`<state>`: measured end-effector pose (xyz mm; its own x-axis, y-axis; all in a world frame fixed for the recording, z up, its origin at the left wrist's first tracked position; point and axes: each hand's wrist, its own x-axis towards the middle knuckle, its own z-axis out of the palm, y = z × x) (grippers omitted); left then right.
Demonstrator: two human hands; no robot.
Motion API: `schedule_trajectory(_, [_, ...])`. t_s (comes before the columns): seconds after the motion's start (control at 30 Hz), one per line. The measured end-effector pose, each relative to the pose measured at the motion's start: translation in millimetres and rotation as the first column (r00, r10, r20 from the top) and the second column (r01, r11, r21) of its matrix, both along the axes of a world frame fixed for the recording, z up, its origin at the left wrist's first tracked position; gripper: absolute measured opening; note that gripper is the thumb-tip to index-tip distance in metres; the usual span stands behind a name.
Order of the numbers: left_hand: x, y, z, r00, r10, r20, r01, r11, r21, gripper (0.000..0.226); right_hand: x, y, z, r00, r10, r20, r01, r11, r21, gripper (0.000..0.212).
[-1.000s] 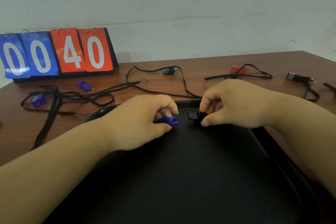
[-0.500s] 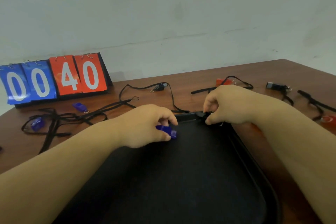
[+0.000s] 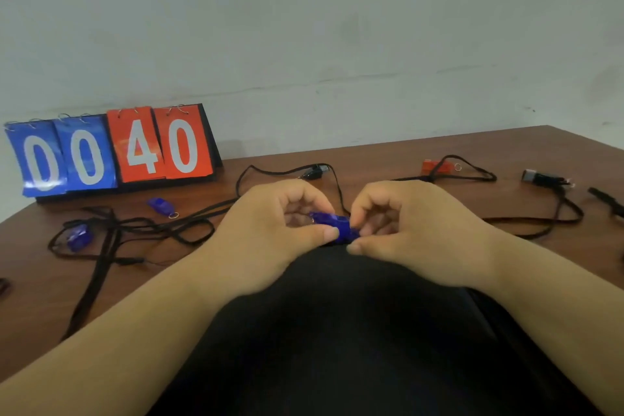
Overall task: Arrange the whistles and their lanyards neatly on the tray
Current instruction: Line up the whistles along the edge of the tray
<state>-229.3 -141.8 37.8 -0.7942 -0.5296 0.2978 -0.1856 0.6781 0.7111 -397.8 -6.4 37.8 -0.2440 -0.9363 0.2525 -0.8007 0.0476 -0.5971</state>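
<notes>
While you have the whistle point(image 3: 332, 226) pinched at both ends, what matters most is how it lies. Its long axis runs across you, left to right, dipping a little toward the right. It sits between your two hands at the far edge of the tray point(image 3: 337, 341). Neither hand is nearer, as each has one end.

Your left hand point(image 3: 277, 233) pinches the left part between thumb and forefinger, with the other fingers curled above. Your right hand point(image 3: 418, 230) comes in from the other side, fingertips curled onto the right end and the thumb lower, nearer you. Both hands are knuckles up, and your forearms angle toward each other over the tray's black floor.

I cannot tell whether the whistle touches the tray or hangs just above it, because your fingers hide its underside. I also cannot make out a lanyard clipped to it.

If you mean to set it down next, the tray floor lies below and toward you, so a short drop in that direction should do. I would ease off one hand first, so the whistle does not roll.

The lanyards point(image 3: 135, 233) and the red whistle point(image 3: 435, 166) lie out on the table point(image 3: 40, 307), well apart from the tray.
</notes>
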Motion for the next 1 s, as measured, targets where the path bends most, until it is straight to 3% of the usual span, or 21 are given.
schedule_trajectory(0.13, [-0.2, 0.3, 0.9, 0.987, 0.042, -0.154, -0.001, 0.965, 0.261, 0.027, -0.3, 2.0, 1.4, 0.992, 0.028, 0.123, -0.012, 0.991, -0.13, 0.018])
schedule_trajectory(0.23, [-2.4, 2.7, 2.5, 0.956, 0.068, -0.286, 0.105, 0.83, 0.548, 0.035, 2.6, 3.6, 1.8, 0.979, 0.089, 0.182, -0.055, 0.981, -0.185, 0.015])
schedule_trajectory(0.3, [-3.4, 4.2, 5.0, 0.947, 0.084, -0.309, 0.143, 0.752, 0.644, 0.035, 4.0, 4.0, 2.0, 0.979, 0.095, 0.179, -0.057, 0.976, -0.209, 0.015])
schedule_trajectory(0.4, [-3.5, 5.4, 6.0, 0.961, 0.073, -0.265, 0.126, 0.738, 0.663, 0.019, 7.0, 5.1, 2.8, 0.988, 0.07, 0.136, -0.032, 0.965, -0.261, 0.02])
schedule_trajectory(0.47, [-3.3, 6.0, 4.7, 0.967, 0.062, -0.247, 0.121, 0.743, 0.659, 0.013, 7.7, 6.1, 3.4, 0.997, 0.022, 0.079, 0.001, 0.958, -0.288, 0.033])
schedule_trajectory(0.6, [-3.0, 6.9, 3.1, 0.971, 0.031, -0.239, 0.137, 0.745, 0.653, 0.017, 5.2, 7.3, 4.2, 0.999, -0.005, -0.038, -0.006, 0.954, -0.3, 0.056])
schedule_trajectory(0.87, [-3.1, 6.0, 3.0, 0.979, 0.049, -0.2, 0.089, 0.776, 0.625, 0.017, -0.5, 6.6, 2.6, 0.993, 0.042, -0.114, -0.074, 0.952, -0.296, 0.038])
schedule_trajectory(1.0, [-2.1, 4.5, 2.6, 0.988, 0.02, -0.154, 0.069, 0.831, 0.551, 0.017, -3.0, 6.0, 1.6, 0.989, 0.036, -0.143, -0.073, 0.962, -0.263, 0.044])
